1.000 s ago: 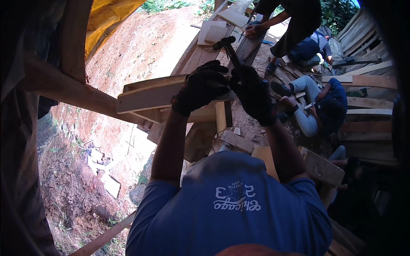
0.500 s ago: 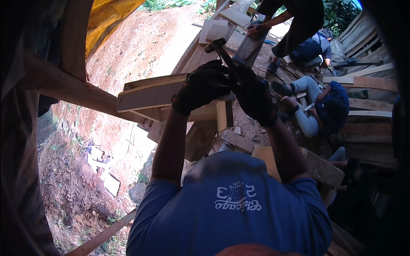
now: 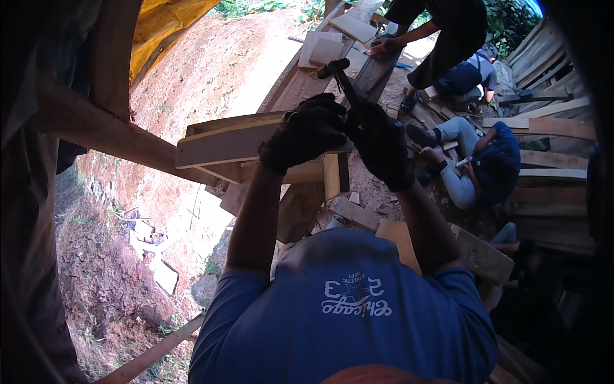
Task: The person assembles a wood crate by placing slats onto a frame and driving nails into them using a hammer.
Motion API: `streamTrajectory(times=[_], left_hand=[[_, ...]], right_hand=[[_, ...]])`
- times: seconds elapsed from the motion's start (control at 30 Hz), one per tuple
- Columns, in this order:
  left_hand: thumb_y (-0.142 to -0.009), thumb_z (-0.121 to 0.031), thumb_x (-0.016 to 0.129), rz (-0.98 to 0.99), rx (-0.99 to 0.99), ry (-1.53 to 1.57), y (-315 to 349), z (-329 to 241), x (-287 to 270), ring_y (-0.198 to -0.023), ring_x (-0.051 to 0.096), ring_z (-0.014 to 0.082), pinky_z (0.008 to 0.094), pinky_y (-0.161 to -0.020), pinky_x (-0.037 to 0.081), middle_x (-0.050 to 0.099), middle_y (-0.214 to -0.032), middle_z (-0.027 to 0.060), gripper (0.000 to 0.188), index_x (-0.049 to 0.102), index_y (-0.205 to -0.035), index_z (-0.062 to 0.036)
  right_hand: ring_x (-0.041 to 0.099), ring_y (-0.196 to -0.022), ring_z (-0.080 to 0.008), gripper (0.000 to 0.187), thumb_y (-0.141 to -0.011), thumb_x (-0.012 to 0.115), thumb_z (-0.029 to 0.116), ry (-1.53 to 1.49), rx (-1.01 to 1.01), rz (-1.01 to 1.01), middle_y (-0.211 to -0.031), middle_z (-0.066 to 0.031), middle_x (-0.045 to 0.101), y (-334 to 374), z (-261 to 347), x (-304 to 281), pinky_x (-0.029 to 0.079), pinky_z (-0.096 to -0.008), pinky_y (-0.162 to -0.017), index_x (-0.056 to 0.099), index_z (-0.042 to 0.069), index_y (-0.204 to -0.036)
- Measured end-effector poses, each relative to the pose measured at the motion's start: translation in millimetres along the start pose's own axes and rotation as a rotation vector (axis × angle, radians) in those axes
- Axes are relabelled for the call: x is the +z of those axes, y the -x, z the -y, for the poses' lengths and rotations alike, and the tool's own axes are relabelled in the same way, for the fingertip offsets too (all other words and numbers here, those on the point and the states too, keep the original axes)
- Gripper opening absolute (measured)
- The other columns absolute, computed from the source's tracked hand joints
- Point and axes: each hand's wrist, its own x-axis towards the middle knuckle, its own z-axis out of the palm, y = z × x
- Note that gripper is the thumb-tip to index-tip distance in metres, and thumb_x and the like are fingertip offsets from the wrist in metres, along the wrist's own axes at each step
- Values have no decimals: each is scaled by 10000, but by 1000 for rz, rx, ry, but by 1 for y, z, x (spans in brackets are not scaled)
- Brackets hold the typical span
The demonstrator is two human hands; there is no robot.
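Centre of the frame, upper half: both hands in black gloves, raised over stacked wooden boards.

Left hand (image 3: 307, 131) — fingers curled down over the near end of the top board (image 3: 224, 144), gripping it. The board runs from centre toward the left, pale, lying flat on other planks beneath it.

Right hand (image 3: 380, 144) — closed round the handle of a hammer (image 3: 336, 70). The dark hammer head sits just above and between the two gloves, handle slanting down to the right into the fist. The two gloves are just beside each other, nearly touching.

Lower centre: the person's blue shirt (image 3: 345, 320) fills the bottom of the frame, both bare forearms rising from it to the gloves.

Left side: a heavy wooden beam (image 3: 109, 131) crosses diagonally from the left edge toward the boards. Behind it, a slope of red earth (image 3: 217, 64), with a yellow tarp (image 3: 166, 25) at the upper left.

Upper right: another person in dark clothes bends over planks, one hand (image 3: 384, 48) on a board. Right of centre: a seated person in blue top (image 3: 499, 153) and grey trousers, among stacked timber (image 3: 550, 128).
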Motion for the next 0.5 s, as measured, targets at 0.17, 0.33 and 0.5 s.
streamTrajectory(times=[0.17,0.33,0.5], left_hand=[[-773,-99,872,-132,-44,166,-11,-7,9,-1053,711,281,427,-961,580,756,-1002,43,173,803,-929,-132],[-775,-63,856,-177,-91,261,-12,-11,10,-984,729,260,406,-864,601,768,-1014,47,166,809,-917,-135],[-844,-22,784,-67,-82,33,-4,-14,3,-1078,723,261,403,-988,570,776,-1084,60,208,808,-1035,-100]], right_hand=[[651,-1214,-276,337,-987,716,170,111,-52,31,-1297,-109,665,19,-21,10,508,-416,-1000,679,86,-1312],[576,-1324,-240,427,-966,718,192,85,23,133,-1406,-96,615,18,-30,2,445,-398,-1051,659,111,-1382],[653,-1164,-271,362,-945,725,207,380,-295,54,-1287,-78,665,3,-31,-4,509,-422,-946,701,128,-1298]])
